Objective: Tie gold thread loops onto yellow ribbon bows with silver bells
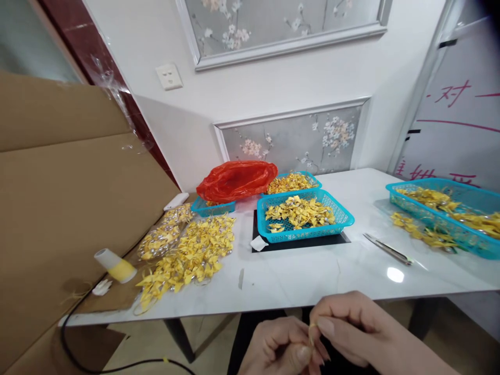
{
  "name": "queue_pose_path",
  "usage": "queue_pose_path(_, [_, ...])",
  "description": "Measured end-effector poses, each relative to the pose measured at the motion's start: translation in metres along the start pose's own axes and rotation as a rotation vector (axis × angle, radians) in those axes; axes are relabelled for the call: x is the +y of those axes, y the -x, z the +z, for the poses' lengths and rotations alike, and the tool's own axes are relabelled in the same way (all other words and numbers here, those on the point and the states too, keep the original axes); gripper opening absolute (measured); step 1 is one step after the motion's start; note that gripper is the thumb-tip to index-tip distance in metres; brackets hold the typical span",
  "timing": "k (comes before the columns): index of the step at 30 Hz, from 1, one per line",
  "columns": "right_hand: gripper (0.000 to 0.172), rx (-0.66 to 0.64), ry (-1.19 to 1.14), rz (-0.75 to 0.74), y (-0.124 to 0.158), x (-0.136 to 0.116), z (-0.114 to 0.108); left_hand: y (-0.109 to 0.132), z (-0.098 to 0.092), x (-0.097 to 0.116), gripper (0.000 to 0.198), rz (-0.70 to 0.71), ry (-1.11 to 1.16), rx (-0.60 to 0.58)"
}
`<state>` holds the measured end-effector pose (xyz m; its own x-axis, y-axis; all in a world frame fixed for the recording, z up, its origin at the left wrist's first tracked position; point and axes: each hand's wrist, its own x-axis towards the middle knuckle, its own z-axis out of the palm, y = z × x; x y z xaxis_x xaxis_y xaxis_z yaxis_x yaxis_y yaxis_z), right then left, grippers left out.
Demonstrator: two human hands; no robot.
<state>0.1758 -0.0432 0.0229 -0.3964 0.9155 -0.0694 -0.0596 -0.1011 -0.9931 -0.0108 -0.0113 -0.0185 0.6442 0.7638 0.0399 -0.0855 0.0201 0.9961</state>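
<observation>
My left hand (279, 346) and my right hand (351, 328) meet just off the table's front edge, above my lap. Both are closed, with thumbs and fingertips pinching a thin yellow strand (312, 333) between them. Most of what they hold is hidden by the fingers. Beyond them on the white table (289, 276) stands a blue basket (304, 237) with small yellow ribbon-like pieces (300, 211) in it. To the left lies a spread pile of similar yellow pieces (191, 255) with shiny bits among them.
Tweezers (388, 249) lie right of centre. A large blue basket (441, 229) stands at the right. Behind are a red plastic bag (236, 179) and another basket (316, 182). A cardboard sheet (70, 208) rises at the left, beside a white-and-yellow roll (116, 265) and a black cable (66, 333).
</observation>
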Motion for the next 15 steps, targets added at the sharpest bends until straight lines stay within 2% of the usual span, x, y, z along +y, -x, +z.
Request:
queue_pose_path(5, [0.038, 0.034, 0.005, 0.044, -0.003, 0.003, 0.007, -0.002, 0.005, 0.003, 0.034, -0.043, 0.011, 0.025])
queue_pose_path(10, [0.032, 0.116, 0.133, -0.024, -0.002, 0.010, 0.009, -0.003, 0.004, -0.002, 0.021, -0.024, 0.080, 0.204])
queue_pose_path(15, [0.037, 0.188, 0.296, 0.074, -0.002, 0.018, 0.005, -0.002, -0.002, -0.008, 0.014, -0.024, 0.149, 0.329])
